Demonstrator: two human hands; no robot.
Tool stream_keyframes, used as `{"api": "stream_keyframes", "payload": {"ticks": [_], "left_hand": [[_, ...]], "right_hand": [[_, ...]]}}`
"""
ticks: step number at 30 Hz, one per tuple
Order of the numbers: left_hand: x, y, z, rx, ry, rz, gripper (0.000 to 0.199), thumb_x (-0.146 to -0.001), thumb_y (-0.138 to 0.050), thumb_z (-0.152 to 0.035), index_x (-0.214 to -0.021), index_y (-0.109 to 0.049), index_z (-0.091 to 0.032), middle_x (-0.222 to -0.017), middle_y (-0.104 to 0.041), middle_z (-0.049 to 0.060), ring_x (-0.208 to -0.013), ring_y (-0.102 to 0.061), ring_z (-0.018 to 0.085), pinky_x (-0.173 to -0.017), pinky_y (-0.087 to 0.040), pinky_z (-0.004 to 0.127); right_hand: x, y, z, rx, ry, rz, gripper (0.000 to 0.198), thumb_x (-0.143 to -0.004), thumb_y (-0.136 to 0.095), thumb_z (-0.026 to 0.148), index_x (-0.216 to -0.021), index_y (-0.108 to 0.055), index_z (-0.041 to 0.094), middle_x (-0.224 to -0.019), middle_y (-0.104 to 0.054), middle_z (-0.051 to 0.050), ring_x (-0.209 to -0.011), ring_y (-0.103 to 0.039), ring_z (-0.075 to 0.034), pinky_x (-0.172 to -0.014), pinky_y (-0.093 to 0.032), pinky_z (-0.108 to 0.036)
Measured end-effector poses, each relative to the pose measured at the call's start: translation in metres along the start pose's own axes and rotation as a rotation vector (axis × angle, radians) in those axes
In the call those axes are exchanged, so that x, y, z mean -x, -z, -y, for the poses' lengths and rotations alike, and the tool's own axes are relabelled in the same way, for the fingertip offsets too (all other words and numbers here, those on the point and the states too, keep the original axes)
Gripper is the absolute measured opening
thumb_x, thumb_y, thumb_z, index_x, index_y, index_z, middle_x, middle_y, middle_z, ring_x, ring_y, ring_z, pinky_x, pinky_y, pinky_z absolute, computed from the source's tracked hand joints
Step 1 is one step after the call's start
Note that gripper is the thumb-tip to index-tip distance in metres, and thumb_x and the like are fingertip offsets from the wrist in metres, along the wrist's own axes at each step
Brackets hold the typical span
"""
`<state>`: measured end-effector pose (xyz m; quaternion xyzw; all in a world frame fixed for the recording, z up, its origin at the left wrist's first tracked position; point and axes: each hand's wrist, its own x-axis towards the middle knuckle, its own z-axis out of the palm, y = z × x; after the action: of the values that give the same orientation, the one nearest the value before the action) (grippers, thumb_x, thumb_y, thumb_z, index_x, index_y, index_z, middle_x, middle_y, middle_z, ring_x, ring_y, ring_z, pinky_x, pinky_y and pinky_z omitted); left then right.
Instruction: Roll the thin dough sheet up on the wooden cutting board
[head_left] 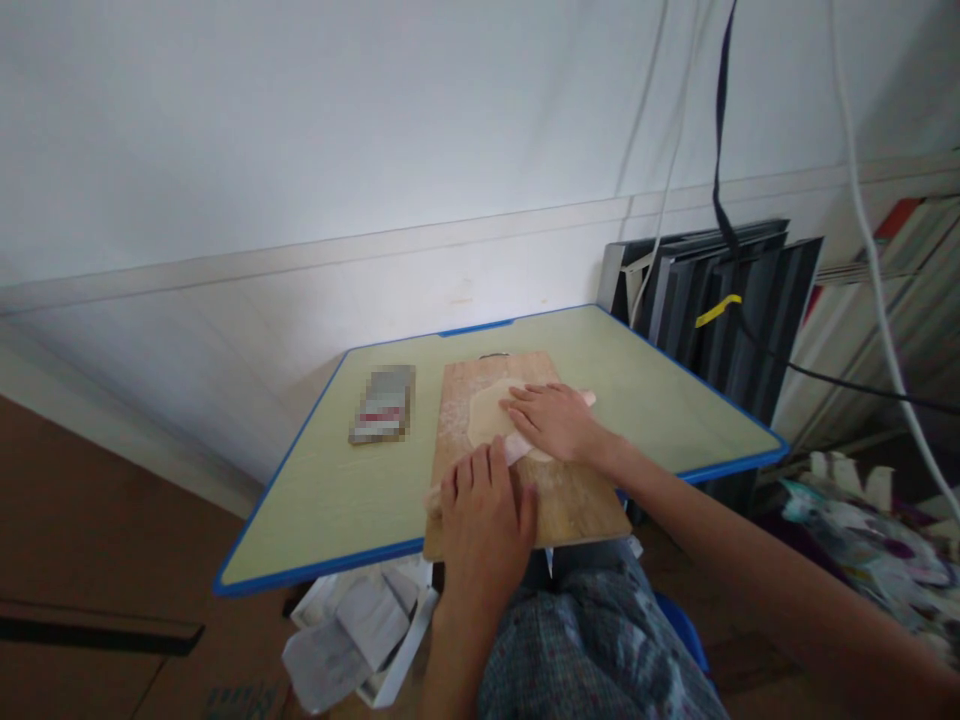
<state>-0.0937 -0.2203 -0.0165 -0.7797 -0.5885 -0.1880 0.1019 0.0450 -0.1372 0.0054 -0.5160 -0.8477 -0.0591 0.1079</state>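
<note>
Resting on the rolling pin (517, 447) over the dough (486, 412), your left hand (484, 505) and right hand (553, 420) lie nearly flat, fingers extended; the board (577, 505) crosses the surface's (337, 515) near edge.

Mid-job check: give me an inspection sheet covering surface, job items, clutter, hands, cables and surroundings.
Surface: pale green table with blue edging; wooden board on it, near end reaching past the table's near edge.
Job items: flat dough sheet on the board, partly covered by a rolling pin.
Clutter: pixelated item, left of the board; papers below table.
Hands: left hand and right hand over the pin, fingers extended.
Cables: black cable, white cable at right.
Surroundings: white wall; dark panels.
</note>
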Motion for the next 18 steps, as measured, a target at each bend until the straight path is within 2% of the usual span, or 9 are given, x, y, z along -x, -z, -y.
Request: {"api": "stream_keyframes", "payload": {"ticks": [4, 10, 14, 18], "left_hand": [[0.000, 0.000, 0.000, -0.038, 0.021, -0.002, 0.046, -0.084, -0.045, -0.032, -0.124, -0.043, -0.009, -0.115, -0.055, 0.014, -0.107, -0.047, 0.028, -0.091, -0.035, 0.042], [0.001, -0.001, 0.001, -0.074, 0.024, 0.000, 0.048, -0.085, -0.043, -0.033, -0.126, -0.042, -0.008, -0.118, -0.053, 0.015, -0.107, -0.047, 0.030, -0.089, -0.036, 0.043], [0.001, -0.001, 0.002, -0.067, 0.013, -0.023, 0.047, -0.084, -0.044, -0.032, -0.126, -0.042, -0.010, -0.118, -0.053, 0.014, -0.106, -0.047, 0.029, -0.088, -0.036, 0.044], [0.000, 0.000, 0.001, -0.028, -0.003, -0.005, 0.045, -0.084, -0.043, -0.031, -0.126, -0.042, -0.013, -0.120, -0.053, 0.012, -0.108, -0.046, 0.028, -0.091, -0.034, 0.044]], "right_hand": [[-0.027, -0.002, -0.005, -0.045, -0.015, 0.105, 0.040, -0.090, -0.030, 0.034, -0.119, -0.056, 0.025, -0.126, -0.055, -0.004, -0.116, -0.048, -0.022, -0.091, -0.037, -0.037], [-0.052, -0.006, -0.008, -0.075, -0.048, 0.134, 0.039, -0.089, -0.033, 0.037, -0.117, -0.058, 0.026, -0.123, -0.058, -0.003, -0.112, -0.052, -0.022, -0.089, -0.038, -0.035], [-0.040, -0.003, -0.004, -0.060, -0.067, 0.103, 0.038, -0.090, -0.032, 0.037, -0.115, -0.059, 0.026, -0.122, -0.058, -0.004, -0.111, -0.052, -0.022, -0.089, -0.038, -0.036], [-0.010, -0.001, 0.003, -0.029, -0.094, 0.032, 0.040, -0.093, -0.026, 0.030, -0.114, -0.059, 0.022, -0.123, -0.057, -0.007, -0.114, -0.049, -0.022, -0.092, -0.034, -0.039]]}}
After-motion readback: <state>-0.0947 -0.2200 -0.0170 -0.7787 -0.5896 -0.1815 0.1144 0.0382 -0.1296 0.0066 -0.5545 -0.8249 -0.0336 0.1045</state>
